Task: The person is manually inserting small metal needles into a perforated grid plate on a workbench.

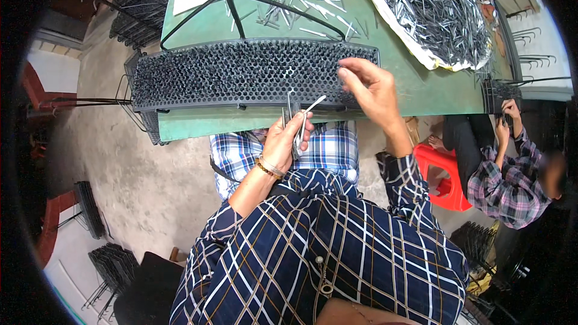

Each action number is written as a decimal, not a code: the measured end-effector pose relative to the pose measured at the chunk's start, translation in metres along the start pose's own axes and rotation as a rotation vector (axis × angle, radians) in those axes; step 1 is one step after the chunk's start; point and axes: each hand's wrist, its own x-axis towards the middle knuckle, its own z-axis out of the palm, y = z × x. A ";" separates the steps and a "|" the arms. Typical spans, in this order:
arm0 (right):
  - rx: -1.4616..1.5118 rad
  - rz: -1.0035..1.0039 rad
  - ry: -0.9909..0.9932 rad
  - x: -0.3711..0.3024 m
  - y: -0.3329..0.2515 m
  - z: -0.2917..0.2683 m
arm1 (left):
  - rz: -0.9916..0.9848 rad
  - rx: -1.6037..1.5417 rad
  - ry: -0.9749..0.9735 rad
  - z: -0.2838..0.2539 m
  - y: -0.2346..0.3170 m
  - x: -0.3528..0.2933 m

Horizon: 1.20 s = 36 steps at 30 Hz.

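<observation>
In my left hand (282, 142) is a small bunch of thin grey metal strips (296, 121), gripped between thumb and fingers. Several strips fan upward, and one pale strip leans off to the right. My right hand (374, 93) hovers over the right end of a long black perforated rack (241, 75). Its thumb and forefinger are drawn close together; anything between them is too small to make out. Many small dark pieces stand in the rack's holes, while a patch at its lower middle and right shows bare holes. A black wire frame (242, 27) rises from the rack's far edge.
Loose strips (316, 9) lie scattered across the green table (421, 99). A white sack (424, 63) heaped with strips sits far right. Another person (509, 174) works at the right, near a red stool (442, 177). Stacked black racks (141, 15) stand left.
</observation>
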 end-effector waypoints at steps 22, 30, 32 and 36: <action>-0.011 -0.103 0.102 -0.003 0.018 0.032 | -0.060 -0.055 0.005 0.005 0.005 -0.002; 0.351 0.081 0.177 -0.020 0.014 0.033 | -0.087 -0.027 -0.095 0.018 0.002 0.003; 0.178 -0.071 0.284 -0.009 0.019 0.023 | -0.106 -0.028 -0.117 0.022 0.002 0.007; -0.123 -0.307 0.300 0.007 0.019 0.020 | -0.164 -0.008 -0.118 0.019 0.001 0.016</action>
